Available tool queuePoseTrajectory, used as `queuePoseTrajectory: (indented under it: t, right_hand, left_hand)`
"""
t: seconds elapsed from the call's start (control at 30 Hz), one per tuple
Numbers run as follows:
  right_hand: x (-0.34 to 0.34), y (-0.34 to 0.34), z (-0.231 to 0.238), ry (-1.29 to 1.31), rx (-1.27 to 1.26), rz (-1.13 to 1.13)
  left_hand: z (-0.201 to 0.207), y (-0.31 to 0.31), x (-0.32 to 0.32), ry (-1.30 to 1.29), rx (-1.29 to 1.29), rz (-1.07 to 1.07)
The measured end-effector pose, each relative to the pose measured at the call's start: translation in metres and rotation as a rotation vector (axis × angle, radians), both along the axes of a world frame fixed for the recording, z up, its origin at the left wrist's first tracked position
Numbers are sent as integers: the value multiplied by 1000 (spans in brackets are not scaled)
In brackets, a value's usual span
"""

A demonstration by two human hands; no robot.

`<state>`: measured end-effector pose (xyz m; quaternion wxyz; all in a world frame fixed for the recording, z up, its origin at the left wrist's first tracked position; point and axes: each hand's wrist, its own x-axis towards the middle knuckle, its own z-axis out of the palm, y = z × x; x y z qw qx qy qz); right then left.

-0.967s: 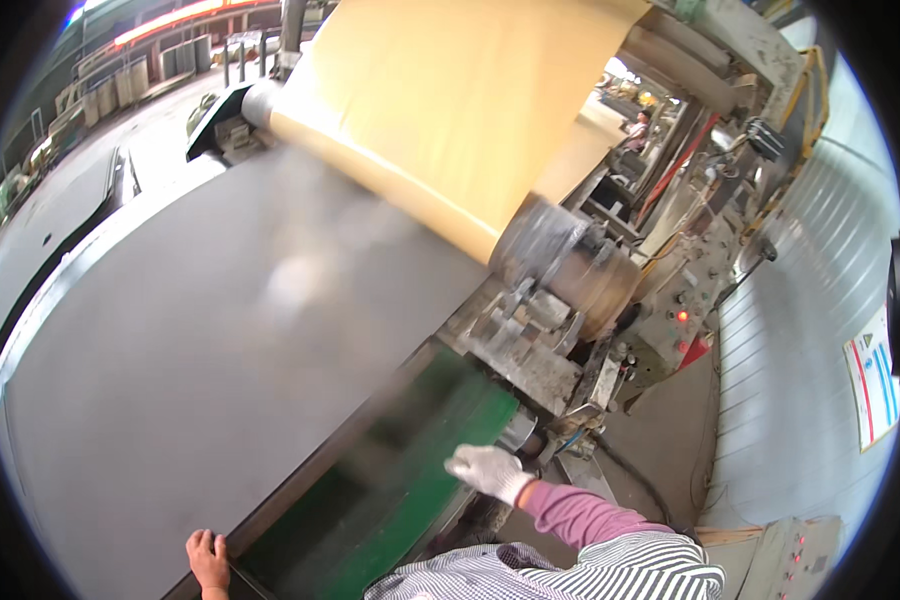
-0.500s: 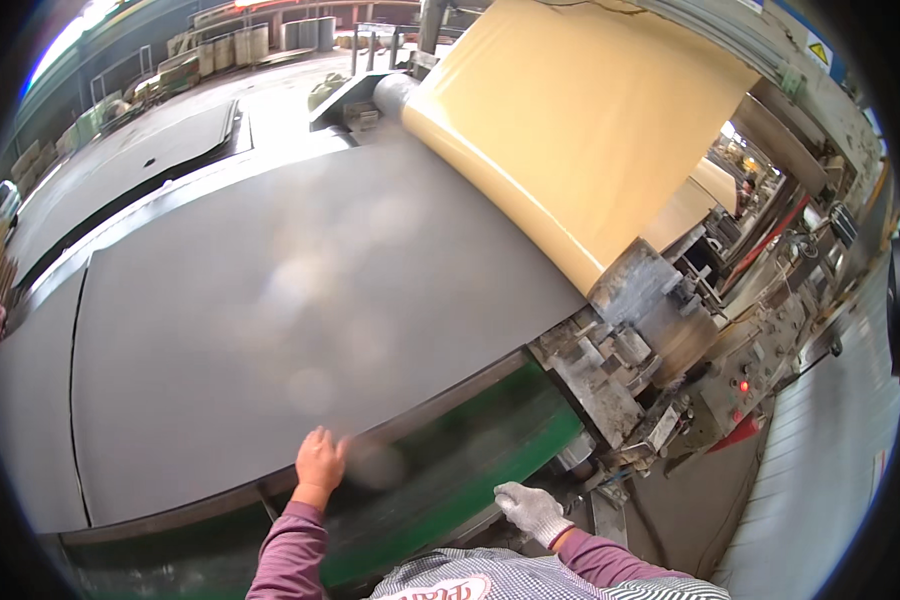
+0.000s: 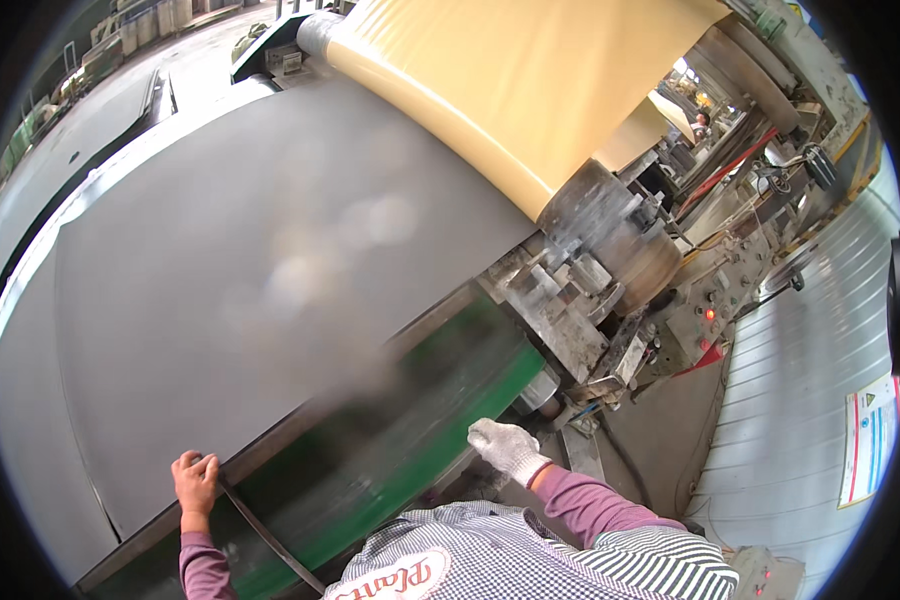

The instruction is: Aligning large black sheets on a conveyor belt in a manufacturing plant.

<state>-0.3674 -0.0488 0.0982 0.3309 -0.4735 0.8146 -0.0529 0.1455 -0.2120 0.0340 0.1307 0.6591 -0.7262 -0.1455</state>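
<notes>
My bare left hand (image 3: 196, 483) is at the near edge of a large dark grey sheet (image 3: 220, 250), close to a thin seam across it. Its fingers are bent and slightly apart, and I see nothing held in them. My right hand (image 3: 505, 447), in a pale knit glove, is closed near the right end of a green belt (image 3: 470, 370). Whatever it may hold is hidden. The sheet's far right end meets a wide yellow-tan web (image 3: 510, 90) that curves down around a roller.
A worn metal roller mount (image 3: 570, 320) stands right of the sheet, beside a control panel (image 3: 710, 310) with a lit red lamp. Below my left hand runs a slanted dark bar (image 3: 270, 540). Farther right is a ribbed pale metal wall (image 3: 770, 400) bearing a sign.
My left hand has moved left along the sheet's near edge, closer to the seam. My right hand stays closed near the belt's end. The whole view has shifted and turned.
</notes>
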Motion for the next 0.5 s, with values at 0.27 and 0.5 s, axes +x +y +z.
queuePoseTrajectory:
  t: [0.27,0.5]
  right_hand:
    - [-12,14,5,-1,67,-56]
    - [24,-21,14,30,-20,23]
  left_hand:
    - [-4,-14,-130,-49,-128,-75]
    - [-6,-20,-190,75,-124,-222]
